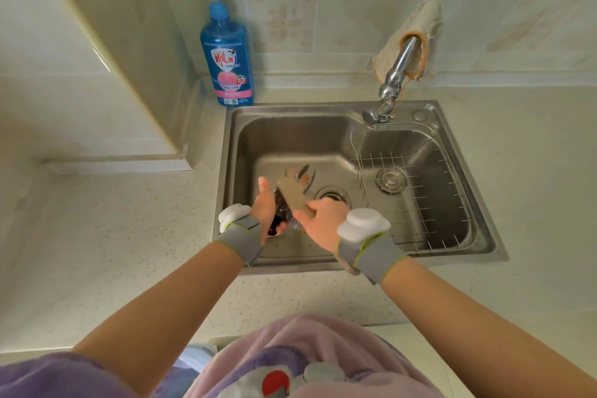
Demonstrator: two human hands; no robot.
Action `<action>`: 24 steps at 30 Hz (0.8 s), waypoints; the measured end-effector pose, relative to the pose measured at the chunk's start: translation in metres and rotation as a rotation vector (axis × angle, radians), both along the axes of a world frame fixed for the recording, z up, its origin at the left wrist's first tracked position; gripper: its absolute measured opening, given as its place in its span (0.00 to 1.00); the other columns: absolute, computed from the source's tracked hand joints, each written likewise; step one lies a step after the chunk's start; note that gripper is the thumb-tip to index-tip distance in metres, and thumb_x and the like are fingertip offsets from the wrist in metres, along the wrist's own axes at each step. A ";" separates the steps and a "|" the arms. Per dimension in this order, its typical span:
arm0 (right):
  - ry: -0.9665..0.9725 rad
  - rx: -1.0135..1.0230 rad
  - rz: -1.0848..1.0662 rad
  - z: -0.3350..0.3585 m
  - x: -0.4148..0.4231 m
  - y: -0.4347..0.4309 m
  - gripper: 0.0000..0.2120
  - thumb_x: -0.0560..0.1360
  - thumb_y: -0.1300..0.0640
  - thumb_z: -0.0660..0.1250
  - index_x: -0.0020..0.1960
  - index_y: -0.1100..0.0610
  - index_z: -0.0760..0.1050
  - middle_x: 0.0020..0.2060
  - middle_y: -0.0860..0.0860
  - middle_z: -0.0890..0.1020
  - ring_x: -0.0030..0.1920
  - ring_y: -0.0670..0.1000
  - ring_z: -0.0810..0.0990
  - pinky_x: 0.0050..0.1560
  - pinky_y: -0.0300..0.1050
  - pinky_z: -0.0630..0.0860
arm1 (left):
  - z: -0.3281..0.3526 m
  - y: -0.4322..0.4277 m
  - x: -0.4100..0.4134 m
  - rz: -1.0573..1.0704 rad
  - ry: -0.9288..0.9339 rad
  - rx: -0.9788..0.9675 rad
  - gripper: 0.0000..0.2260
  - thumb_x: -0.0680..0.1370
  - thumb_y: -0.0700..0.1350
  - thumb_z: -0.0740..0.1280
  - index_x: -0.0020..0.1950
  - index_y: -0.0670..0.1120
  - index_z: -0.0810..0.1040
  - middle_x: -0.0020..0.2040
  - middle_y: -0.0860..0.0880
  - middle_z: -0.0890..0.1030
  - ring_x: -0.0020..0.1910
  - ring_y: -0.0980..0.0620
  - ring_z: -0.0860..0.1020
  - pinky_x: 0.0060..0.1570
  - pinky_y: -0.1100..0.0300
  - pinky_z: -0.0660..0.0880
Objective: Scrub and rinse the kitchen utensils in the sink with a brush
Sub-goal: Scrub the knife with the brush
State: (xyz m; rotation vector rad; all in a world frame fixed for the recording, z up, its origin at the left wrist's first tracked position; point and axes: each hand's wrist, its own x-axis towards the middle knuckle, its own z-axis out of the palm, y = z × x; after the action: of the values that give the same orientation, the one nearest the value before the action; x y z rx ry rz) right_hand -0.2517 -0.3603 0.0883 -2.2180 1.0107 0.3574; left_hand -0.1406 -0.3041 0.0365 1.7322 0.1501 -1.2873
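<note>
We hold both bare forearms forward and converging, with a grey band (240,237) on each wrist. Our left hand (268,213) curls round a blurred utensil (277,224), thumb pointing up. Our right hand (319,223), back upward, grips the brush (292,197) just beside the left.

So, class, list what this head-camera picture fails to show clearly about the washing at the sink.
1. Utensils in the left hand: head view, motion-blurred, covered by brush and right hand; type unclear.
2. Brush bristles: turned away, under its tan back.
3. Faucet top: wrapped by the cloth.
4. Dish soap bottle small print: too small.
</note>
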 end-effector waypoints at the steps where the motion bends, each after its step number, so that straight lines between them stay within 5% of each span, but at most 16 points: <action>1: -0.005 0.036 0.014 0.003 -0.002 0.005 0.19 0.79 0.46 0.59 0.59 0.57 0.79 0.51 0.57 0.82 0.55 0.59 0.78 0.53 0.45 0.73 | -0.001 0.002 0.001 0.020 0.016 0.014 0.36 0.77 0.68 0.37 0.29 0.43 0.68 0.17 0.48 0.69 0.11 0.55 0.64 0.16 0.75 0.59; 4: 0.027 0.067 0.062 0.006 0.005 0.002 0.19 0.79 0.47 0.58 0.54 0.59 0.79 0.41 0.55 0.81 0.48 0.58 0.77 0.40 0.42 0.67 | 0.001 0.006 0.001 0.088 0.056 0.020 0.34 0.75 0.70 0.38 0.29 0.45 0.65 0.16 0.50 0.67 0.12 0.55 0.64 0.17 0.75 0.60; 8: 0.105 -0.031 -0.006 -0.006 0.017 -0.020 0.21 0.80 0.45 0.55 0.58 0.60 0.77 0.56 0.59 0.81 0.52 0.60 0.77 0.47 0.44 0.67 | 0.009 -0.001 0.001 0.003 0.038 0.000 0.37 0.76 0.68 0.35 0.35 0.42 0.71 0.24 0.44 0.71 0.10 0.55 0.64 0.16 0.76 0.59; 13: 0.034 -0.118 0.013 -0.008 0.006 -0.005 0.19 0.78 0.45 0.58 0.59 0.57 0.77 0.57 0.58 0.80 0.59 0.60 0.78 0.57 0.47 0.73 | 0.005 0.000 -0.004 -0.039 -0.037 0.018 0.36 0.78 0.66 0.37 0.32 0.41 0.69 0.15 0.48 0.69 0.09 0.55 0.63 0.15 0.76 0.57; 17: 0.053 -0.080 -0.008 -0.010 0.006 -0.009 0.21 0.79 0.45 0.58 0.63 0.57 0.75 0.59 0.57 0.80 0.61 0.60 0.76 0.59 0.47 0.72 | -0.007 0.005 -0.002 -0.097 -0.108 0.022 0.37 0.79 0.65 0.38 0.33 0.40 0.73 0.19 0.47 0.71 0.11 0.54 0.64 0.16 0.72 0.59; 21: 0.170 -0.154 -0.065 -0.008 0.002 -0.038 0.20 0.80 0.47 0.55 0.61 0.60 0.75 0.56 0.60 0.80 0.57 0.62 0.78 0.52 0.47 0.73 | -0.010 0.005 -0.014 -0.196 -0.165 -0.005 0.24 0.82 0.53 0.56 0.31 0.40 0.74 0.18 0.48 0.72 0.12 0.55 0.64 0.17 0.69 0.59; 24: 0.117 -0.189 0.027 -0.001 -0.004 -0.020 0.21 0.80 0.46 0.55 0.67 0.56 0.70 0.58 0.59 0.80 0.58 0.62 0.77 0.54 0.48 0.73 | -0.011 0.005 -0.015 -0.094 0.057 -0.097 0.18 0.83 0.46 0.54 0.36 0.41 0.72 0.18 0.49 0.74 0.13 0.57 0.65 0.15 0.70 0.60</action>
State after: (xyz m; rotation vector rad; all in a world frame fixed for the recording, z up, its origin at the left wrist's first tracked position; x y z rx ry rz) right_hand -0.2560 -0.3803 0.0872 -2.4054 1.1173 0.4232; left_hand -0.1551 -0.2995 0.0256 1.6374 0.0388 -1.3904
